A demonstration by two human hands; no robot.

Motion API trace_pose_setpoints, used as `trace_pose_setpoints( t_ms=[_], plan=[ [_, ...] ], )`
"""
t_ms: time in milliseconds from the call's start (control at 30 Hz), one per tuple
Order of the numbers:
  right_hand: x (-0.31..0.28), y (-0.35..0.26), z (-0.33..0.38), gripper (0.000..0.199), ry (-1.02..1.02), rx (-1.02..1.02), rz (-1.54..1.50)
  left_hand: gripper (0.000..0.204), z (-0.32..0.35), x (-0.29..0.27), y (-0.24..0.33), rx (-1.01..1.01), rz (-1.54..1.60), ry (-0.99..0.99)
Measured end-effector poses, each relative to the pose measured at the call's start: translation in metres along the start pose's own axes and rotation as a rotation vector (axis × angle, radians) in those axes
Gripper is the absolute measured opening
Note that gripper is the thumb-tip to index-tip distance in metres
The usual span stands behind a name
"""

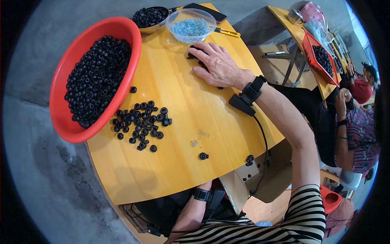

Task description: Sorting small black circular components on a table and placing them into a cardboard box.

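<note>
My right hand (219,67) lies palm down on the far part of the wooden table (170,85), fingers stretched and a little apart. Under and beside its fingers several small black ring-shaped parts (191,55) show, partly hidden by the hand. Of my left hand only the wrist end (206,186) shows; its fingers are hidden below the table's near edge. A loose pile of black ring-shaped parts with short stubs (142,122) is spread left of the middle. One single black part (203,156) stands near the front edge, close to a few tiny clear pieces (194,143).
A big red basin (134,49) of black parts stands at the left. At the back are a bowl of black parts (149,17), a clear tub of bluish beads (190,27) and a yellow-handled cutter (228,32). A cable (266,142) hangs from my right wrist. People sit at the right.
</note>
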State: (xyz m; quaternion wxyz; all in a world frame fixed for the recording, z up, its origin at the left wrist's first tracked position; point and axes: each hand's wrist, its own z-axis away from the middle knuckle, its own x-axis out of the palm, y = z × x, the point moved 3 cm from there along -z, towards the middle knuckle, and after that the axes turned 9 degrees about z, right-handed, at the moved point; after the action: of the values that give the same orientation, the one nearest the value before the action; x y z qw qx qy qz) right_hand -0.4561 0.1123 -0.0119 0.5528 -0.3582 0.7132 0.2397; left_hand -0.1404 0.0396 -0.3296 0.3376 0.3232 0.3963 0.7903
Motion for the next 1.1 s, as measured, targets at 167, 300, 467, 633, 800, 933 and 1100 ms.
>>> trace_pose_setpoints(
  t_ms=[167,300,467,633,800,933,1100],
  plan=[
    [-0.004,-0.001,0.002,0.050,-0.020,0.011,-0.030,0.057,-0.005,-0.002,0.003,0.003,0.004,0.008],
    [-0.003,-0.007,-0.003,0.045,0.069,-0.060,-0.013,0.057,-0.007,-0.003,0.003,-0.002,0.005,0.008],
    [0.005,-0.004,-0.004,0.040,0.072,-0.110,-0.026,0.057,-0.010,-0.002,0.002,-0.006,0.006,0.008],
    [-0.008,-0.013,0.023,0.036,-0.024,-0.127,-0.124,0.057,-0.007,-0.002,0.002,-0.003,0.007,0.005],
    [-0.026,-0.029,0.077,0.028,0.092,-0.138,-0.098,0.056,0.005,0.006,0.001,0.003,0.007,-0.025],
    [-0.038,-0.037,0.120,0.025,0.102,-0.085,-0.160,0.056,0.017,0.009,0.001,0.013,0.001,-0.045],
    [-0.056,-0.049,0.179,0.027,0.098,-0.057,-0.138,0.056,0.034,0.013,-0.002,0.020,-0.015,-0.066]
  ],
)
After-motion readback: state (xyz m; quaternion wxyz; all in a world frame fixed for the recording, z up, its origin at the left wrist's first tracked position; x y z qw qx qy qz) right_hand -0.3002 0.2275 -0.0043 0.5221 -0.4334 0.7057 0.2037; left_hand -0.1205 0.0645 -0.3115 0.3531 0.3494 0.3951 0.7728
